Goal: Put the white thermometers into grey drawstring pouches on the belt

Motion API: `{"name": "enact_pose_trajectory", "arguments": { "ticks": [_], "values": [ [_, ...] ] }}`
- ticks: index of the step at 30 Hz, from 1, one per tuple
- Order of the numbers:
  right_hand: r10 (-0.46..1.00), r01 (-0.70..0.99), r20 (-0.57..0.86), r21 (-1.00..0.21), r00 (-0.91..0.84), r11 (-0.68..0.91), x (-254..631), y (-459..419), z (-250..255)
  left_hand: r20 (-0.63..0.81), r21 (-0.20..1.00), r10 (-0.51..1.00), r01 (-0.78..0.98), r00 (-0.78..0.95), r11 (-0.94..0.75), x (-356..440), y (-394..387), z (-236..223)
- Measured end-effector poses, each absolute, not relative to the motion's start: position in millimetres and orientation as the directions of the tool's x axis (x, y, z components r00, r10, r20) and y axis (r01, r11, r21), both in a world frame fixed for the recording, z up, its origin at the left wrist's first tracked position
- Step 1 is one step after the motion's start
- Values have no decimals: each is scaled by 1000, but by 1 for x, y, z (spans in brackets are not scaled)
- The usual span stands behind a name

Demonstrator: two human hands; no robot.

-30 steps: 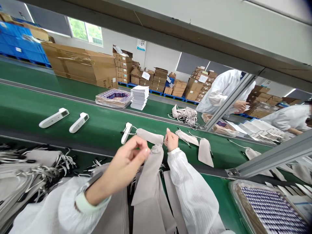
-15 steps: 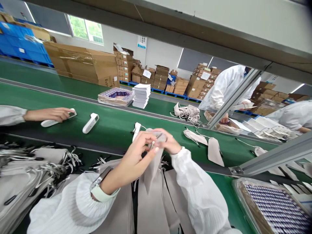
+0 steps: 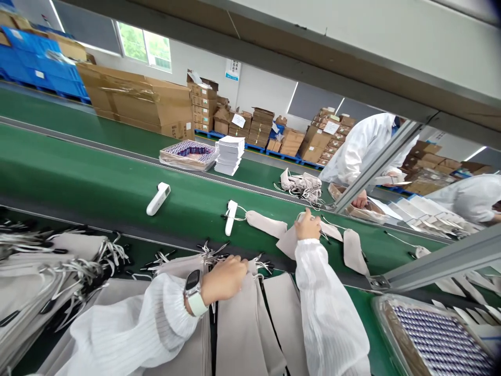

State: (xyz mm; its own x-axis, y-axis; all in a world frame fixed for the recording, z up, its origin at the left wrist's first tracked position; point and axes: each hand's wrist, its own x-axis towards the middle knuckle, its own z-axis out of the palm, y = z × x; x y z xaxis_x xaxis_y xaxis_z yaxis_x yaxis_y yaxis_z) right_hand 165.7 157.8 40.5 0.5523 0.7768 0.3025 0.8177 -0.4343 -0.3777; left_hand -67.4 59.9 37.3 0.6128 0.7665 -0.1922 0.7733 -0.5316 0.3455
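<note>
My right hand (image 3: 308, 225) is closed on the upper end of a light grey drawstring pouch (image 3: 287, 243), over the green belt (image 3: 195, 196). My left hand (image 3: 225, 278) lies at the top end of the nearest stacked pouches (image 3: 239, 324), fingers bent down onto the cloth, their tips partly hidden. White cords with black toggles stick out around it. A slim white handheld device (image 3: 230, 218) lies on the belt, a cord beside it, and another white device (image 3: 158, 199) is further left. Between the first device and my right hand lies another grey pouch (image 3: 266, 223).
More pouches (image 3: 354, 251) lie along the belt to the right. A tray of batteries (image 3: 442, 334) stands at lower right, another tray (image 3: 188, 155) beyond the belt beside stacked white paper (image 3: 229, 155). A metal post (image 3: 381, 167) rises at right. Two co-workers in white (image 3: 360, 151) are behind.
My hands were together on one pouch. The right has carried it rightward; the left has dropped to the stacked pouches. At far left, a co-worker's hand and the white device under it are gone from view.
</note>
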Motion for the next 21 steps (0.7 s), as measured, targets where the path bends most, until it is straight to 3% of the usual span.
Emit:
{"name": "enact_pose_trajectory", "arguments": {
  "ticks": [3, 5, 7, 11, 15, 18, 21],
  "values": [
    [881, 910, 304, -318, 362, -265, 127, 155, 37, -166, 326, 787, 786, 594, -525, -66, 59, 42],
    [981, 911, 160, -411, 107, -32, 100, 156, 32, -142, 318, 793, 786, 593, -531, -65, 58, 45],
    [997, 861, 34, -504, -68, 76, 73, 158, 23, -106, 308, 787, 772, 608, -555, -65, 57, 48],
    [999, 830, -24, -557, -29, 11, 38, 168, 0, -45, 324, 765, 733, 643, -598, -66, 55, 50],
    [985, 555, -173, -818, 12, -151, 45, 182, -12, -123, 347, 786, 768, 606, -538, -70, 59, 53],
    [949, 380, -276, -903, -155, -201, 63, 187, -9, -235, 433, 732, 743, 639, -510, -79, 63, 67],
    [898, 214, -283, -952, -336, -220, 74, 181, 5, -271, 536, 660, 680, 700, -501, -95, 66, 90]
  ]
}}
